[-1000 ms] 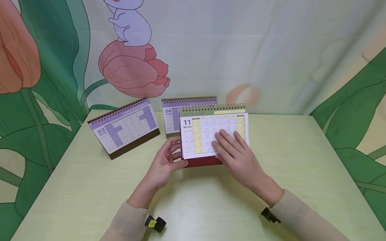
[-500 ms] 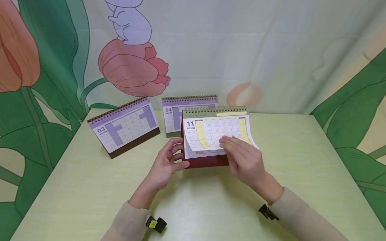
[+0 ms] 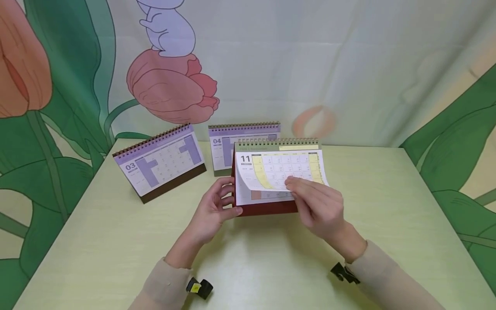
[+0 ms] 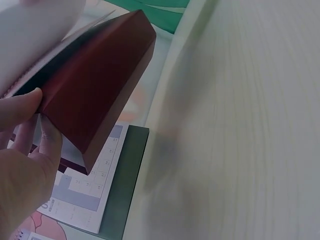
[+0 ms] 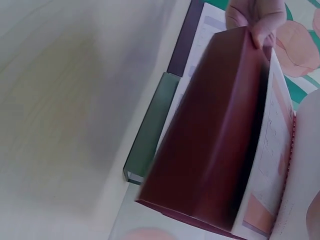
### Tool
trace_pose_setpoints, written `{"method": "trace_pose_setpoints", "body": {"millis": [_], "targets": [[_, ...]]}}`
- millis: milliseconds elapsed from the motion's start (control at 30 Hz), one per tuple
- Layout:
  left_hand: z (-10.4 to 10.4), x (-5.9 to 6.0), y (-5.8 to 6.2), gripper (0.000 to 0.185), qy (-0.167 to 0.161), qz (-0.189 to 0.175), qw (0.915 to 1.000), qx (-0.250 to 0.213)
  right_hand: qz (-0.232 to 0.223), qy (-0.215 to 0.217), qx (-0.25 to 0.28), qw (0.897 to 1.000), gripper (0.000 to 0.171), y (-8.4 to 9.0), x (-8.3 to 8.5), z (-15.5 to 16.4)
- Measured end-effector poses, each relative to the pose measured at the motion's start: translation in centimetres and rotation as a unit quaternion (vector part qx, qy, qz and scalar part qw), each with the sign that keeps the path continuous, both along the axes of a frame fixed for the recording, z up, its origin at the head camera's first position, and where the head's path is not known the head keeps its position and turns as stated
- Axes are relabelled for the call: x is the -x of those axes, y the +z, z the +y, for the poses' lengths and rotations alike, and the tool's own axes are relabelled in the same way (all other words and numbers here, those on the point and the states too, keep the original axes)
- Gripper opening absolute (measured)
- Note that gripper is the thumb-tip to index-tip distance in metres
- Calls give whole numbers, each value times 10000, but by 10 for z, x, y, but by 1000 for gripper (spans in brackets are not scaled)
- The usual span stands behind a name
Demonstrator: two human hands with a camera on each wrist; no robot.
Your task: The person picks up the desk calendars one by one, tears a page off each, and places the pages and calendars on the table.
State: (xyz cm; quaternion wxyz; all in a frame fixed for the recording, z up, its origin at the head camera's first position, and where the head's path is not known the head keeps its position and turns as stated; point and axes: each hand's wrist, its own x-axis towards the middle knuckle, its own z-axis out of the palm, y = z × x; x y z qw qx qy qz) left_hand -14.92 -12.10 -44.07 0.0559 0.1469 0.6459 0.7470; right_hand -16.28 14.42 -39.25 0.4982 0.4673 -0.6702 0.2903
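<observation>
At twelve o'clock on the table (image 3: 252, 267), the left hand (image 3: 211, 211) closes round the red-based calendar's (image 3: 267, 199) eight o'clock edge, seemingly steadying it; the right hand (image 3: 319, 206) pinches a curled page (image 3: 280, 168) at five o'clock.

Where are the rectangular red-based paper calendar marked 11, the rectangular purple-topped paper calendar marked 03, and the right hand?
Red-based 11 calendar (image 3: 273, 171), head view: date grid of the curled page.
Purple-topped 03 calendar (image 3: 164, 163), head view: date grid.
Right hand (image 3: 320, 207), head view: back of the hand.
</observation>
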Motion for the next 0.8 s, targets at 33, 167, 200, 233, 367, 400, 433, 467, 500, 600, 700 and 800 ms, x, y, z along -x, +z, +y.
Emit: {"method": "trace_pose_setpoints", "body": {"millis": [33,167,200,233,367,400,433,467,500,600,700,800], "targets": [[0,0,0,65,-2,24,10000,-13,-47,39,67,10000,17,1,0,0],[1,1,-1,65,19,77,10000,23,-186,131,260,9994,20,5,-2,1],[1,1,0,65,30,70,10000,39,-217,145,288,9992,20,5,-2,1],[1,1,0,65,43,58,10000,60,-256,156,299,9991,21,6,-3,1],[2,0,2,66,74,41,9999,106,-361,173,428,9983,22,7,-3,2],[2,0,1,66,77,46,9999,112,-392,177,459,9980,22,7,-3,2],[1,0,1,66,77,52,9999,113,-426,177,489,9977,22,7,-3,2],[1,0,1,65,79,58,9999,115,-456,167,514,9975,23,8,-3,2],[1,0,1,65,83,61,9999,114,-503,162,532,9972,23,8,-3,3],[1,0,1,64,91,59,9999,116,-669,160,545,9961,25,8,-4,4],[1,1,1,63,101,68,9999,105,-802,192,573,9949,25,8,-5,5],[1,1,1,64,104,63,9999,85,-892,288,573,9940,22,6,-4,6]]}}
